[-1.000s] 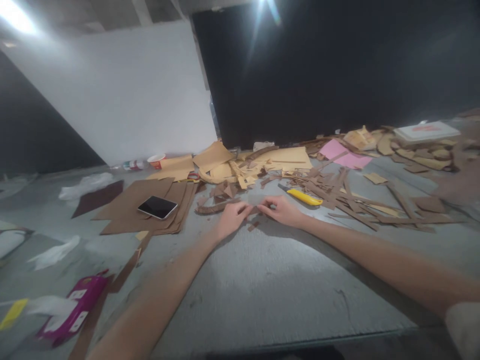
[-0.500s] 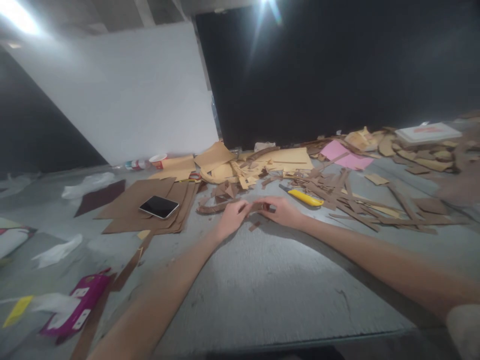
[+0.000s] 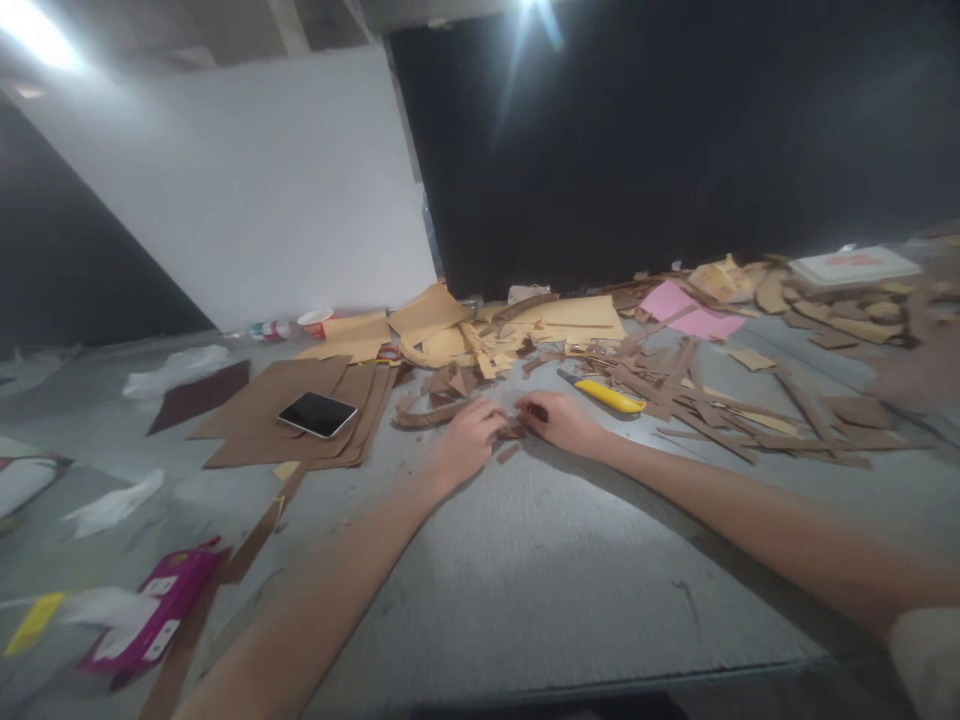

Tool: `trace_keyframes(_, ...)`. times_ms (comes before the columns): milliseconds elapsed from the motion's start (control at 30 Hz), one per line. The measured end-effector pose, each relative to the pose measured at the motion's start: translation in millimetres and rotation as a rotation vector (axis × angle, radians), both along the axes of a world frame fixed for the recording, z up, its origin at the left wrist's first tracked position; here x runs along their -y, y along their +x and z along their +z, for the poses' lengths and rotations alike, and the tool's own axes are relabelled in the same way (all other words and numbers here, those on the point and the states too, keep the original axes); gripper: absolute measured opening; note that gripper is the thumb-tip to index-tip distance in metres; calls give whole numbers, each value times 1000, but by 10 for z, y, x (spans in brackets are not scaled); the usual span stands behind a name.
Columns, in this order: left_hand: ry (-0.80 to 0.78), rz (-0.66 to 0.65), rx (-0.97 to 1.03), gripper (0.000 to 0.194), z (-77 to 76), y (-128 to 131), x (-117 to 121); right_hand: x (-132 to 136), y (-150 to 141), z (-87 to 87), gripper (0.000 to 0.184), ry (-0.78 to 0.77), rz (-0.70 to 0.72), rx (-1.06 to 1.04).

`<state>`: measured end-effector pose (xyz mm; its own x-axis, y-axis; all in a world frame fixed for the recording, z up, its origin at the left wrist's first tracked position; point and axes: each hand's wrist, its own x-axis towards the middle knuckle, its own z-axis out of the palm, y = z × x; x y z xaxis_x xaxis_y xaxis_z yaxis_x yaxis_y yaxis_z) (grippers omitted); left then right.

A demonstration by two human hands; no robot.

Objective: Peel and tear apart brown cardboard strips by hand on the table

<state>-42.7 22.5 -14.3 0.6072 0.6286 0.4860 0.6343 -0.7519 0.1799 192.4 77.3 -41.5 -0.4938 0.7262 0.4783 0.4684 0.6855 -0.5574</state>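
Here are the two hands close together over the bench (image 3: 570,580), the left hand (image 3: 472,438) with fingers curled downward, the right hand (image 3: 559,422) with fingers bent in, and I can't tell whether either grips anything. A small brown scrap (image 3: 513,434) shows right between them, a second scrap (image 3: 508,454) just nearer! Far right of them lies the yellow utility knife (image 3: 611,396); off left, a smartphone (image 3: 317,414) rests on brown sheets (image 3: 251,438).
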Motion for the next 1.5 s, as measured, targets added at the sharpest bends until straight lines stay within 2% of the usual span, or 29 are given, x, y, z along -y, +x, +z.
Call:
trace_keyframes(100, 75, -42, -195, 30, 9, -14, 4, 7, -3, 4, 16, -5, 7, 0)
trace_keyframes(233, 92, -20, -380, 23, 16, 25, 3, 4, -2, 1, 18, -3, 13, -6)
trace_keyframes(367, 61, 66, -327, 30, 44, 55, 12, -9, -5, -4, 18, 4, 30, -14)
trace_keyframes(533, -1, 114, -251, 38, 55, 52, 7, -19, -24, 1, 9, 36, 44, 34)
trace_keyframes(767, -92, 98, -183, 43, -2, 52, -27, -6, -25, 2, 4, 59, 33, 39)
trace_keyframes(900, -90, 91, -152, 43, -18, 58, -38, -5, -31, 6, 8, 63, 17, 88)
trace_keyframes(1067, -88, 89, -162, 41, -7, 60, -35, -4, -22, -1, 13, 187, 1, 246)
trace_keyframes(1267, -98, 103, -148, 40, -13, 57, -32, -48, 37, 9, 23, 341, 65, 331)
trace_keyframes(1367, -105, 102, -145, 40, -33, 57, -39, -70, 51, 0, 20, 319, 80, 311)
trace_keyframes(1500, -132, 86, -122, 43, -47, 44, -61, -76, 51, -8, 13, 204, 71, 185)
